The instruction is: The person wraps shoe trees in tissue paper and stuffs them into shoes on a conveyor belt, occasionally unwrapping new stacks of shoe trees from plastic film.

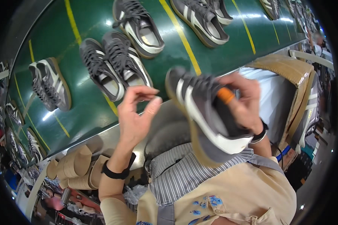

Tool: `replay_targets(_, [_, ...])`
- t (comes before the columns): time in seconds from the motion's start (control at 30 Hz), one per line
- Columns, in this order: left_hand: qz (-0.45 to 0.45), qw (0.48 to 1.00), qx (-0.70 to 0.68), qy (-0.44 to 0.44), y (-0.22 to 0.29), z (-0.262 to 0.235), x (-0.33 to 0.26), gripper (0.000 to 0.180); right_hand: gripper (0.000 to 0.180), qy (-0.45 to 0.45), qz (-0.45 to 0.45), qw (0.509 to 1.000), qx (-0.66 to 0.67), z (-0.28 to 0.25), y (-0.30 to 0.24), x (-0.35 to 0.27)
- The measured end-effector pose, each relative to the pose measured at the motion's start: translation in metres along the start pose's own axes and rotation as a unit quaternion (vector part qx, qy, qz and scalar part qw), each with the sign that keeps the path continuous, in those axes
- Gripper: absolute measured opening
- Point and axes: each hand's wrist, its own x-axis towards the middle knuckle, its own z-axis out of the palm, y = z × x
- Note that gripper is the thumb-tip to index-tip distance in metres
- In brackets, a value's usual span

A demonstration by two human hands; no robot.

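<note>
A dark grey sneaker (187,98) with white side stripes, a white heel patch and a gum-coloured sole is in my right hand (248,99). That hand grips it by the collar opening, and an orange band wraps one finger. The sneaker tilts toe up in front of my striped apron, its toe slightly blurred. Just left of it, my left hand (136,118) is raised with thumb and fingers apart, holding nothing. Beyond my left hand, a pair of matching sneakers (118,56) lies on the green conveyor belt (84,118), with another sneaker (142,28) touching close behind.
More pairs stand along the belt: one at the left (50,84), another at the far right (202,20). Yellow lines cross the belt. An open cardboard box (289,67) with pale lining sits at my right. Brown curved cardboard pieces (73,165) are stacked by my left forearm.
</note>
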Motion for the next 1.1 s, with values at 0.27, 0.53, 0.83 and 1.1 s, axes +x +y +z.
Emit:
replay_targets(0.27, [0.024, 0.9, 0.403, 0.166, -0.051, -0.037, 0.002, 0.059, 0.023, 0.167, -0.237, 0.944, -0.157, 0.02, 0.076, 0.15])
replay_targets(0.53, [-0.166, 0.87, 0.453, 0.099, -0.028, -0.046, 0.045, 0.071, 0.037, 0.039, -0.192, 0.957, -0.216, 0.082, 0.061, 0.162])
replay_targets(0.83, [-0.078, 0.843, 0.487, 0.214, -0.039, -0.131, 0.078, 0.059, 0.079, -0.15, -0.149, 0.919, -0.332, 0.113, 0.044, 0.119])
replay_targets(1.1, [0.063, 0.863, 0.421, 0.272, -0.037, -0.264, 0.072, 0.031, 0.058, -0.16, -0.095, 0.88, -0.437, 0.121, 0.049, 0.132])
